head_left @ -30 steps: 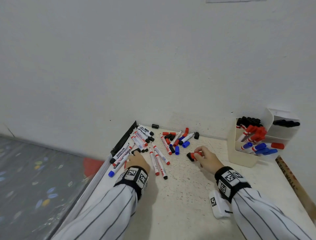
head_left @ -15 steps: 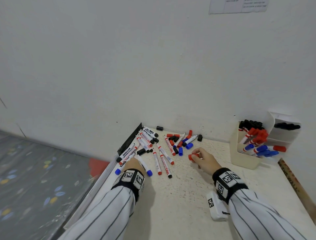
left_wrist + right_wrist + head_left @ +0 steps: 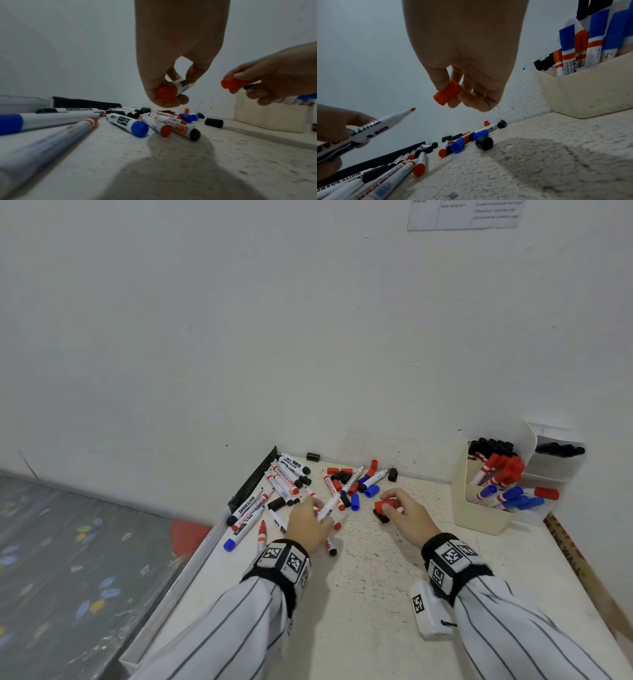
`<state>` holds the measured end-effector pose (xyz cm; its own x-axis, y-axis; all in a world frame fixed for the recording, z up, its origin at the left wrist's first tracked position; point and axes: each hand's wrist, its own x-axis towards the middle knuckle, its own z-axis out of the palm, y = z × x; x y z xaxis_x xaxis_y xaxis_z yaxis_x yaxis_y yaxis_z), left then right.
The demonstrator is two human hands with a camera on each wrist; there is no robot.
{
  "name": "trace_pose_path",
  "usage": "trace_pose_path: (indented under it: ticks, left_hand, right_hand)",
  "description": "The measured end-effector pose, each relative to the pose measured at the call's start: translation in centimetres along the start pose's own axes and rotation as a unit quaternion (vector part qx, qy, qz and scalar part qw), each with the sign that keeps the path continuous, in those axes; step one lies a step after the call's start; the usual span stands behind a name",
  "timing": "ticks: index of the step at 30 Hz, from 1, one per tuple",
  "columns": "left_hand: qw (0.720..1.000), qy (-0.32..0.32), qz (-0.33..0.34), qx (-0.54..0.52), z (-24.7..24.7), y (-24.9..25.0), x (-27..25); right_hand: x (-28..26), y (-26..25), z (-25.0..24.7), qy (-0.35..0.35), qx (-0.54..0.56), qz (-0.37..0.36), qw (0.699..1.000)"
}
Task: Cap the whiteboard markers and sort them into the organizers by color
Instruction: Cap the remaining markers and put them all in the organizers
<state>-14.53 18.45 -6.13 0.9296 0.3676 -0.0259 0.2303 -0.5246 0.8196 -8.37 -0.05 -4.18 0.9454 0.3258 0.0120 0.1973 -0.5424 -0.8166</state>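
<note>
A: What is the left hand (image 3: pixel 308 522) doing?

B: Its fingers (image 3: pixel 193 71) pinch a red marker (image 3: pixel 329 506). The marker is white with black letters on it. It has a red back end and a bare red tip (image 3: pixel 412 109). It has no cap on. It is up off the table (image 3: pixel 376 594), just above the pile.

A: And the right hand (image 3: pixel 406 513)?

B: It pinches a red cap (image 3: pixel 447 93) with its thumb and fingers. The cap is short and round, with ribs on the side. Its open end points at the marker. The cap and the tip are near each other but not touching.

A: Is there more in that hand?

B: A small black thing shows under it. I cannot tell if the hand holds it.

A: Where are the other markers?

B: Many lie in a pile (image 3: pixel 291 484) by the wall, red, blue and black. Loose caps lie there too. On the right stands a cream organizer (image 3: pixel 479 518) with capped markers in it, black at the back, red in the middle, blue in front.
</note>
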Motion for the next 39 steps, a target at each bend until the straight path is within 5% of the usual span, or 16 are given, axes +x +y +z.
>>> trace_pose_path:
  ticks: [4, 16, 20, 33, 39]
  left_hand:
    - [0.996, -0.088, 0.001, -0.029, 2.0, 0.5, -0.8]
    - [0.98, -0.186, 0.014, -0.066, 3.9, 1.8, -1.7]
    - [0.981, -0.182, 0.019, -0.066, 4.1, 2.0, -1.6]
    - [0.975, -0.205, 0.052, -0.067, 5.0, 3.1, -1.6]
    - [0.984, -0.148, 0.095, -0.029, 6.0, 3.9, -1.5]
  right_hand:
    - [-0.4, 0.1, -0.3, 0.008, -0.003, 0.005, 1.0]
    - [-1.3, 2.2, -1.0, -0.091, -0.006, 0.011, 0.996]
    - [-1.5, 2.0, -0.8, -0.054, 0.048, 0.041, 0.997]
    - [-1.4, 1.8, -0.9, -0.01, -0.025, 0.131, 0.991]
    - [-1.5, 1.6, -0.7, 0.048, 0.007, 0.125, 0.991]
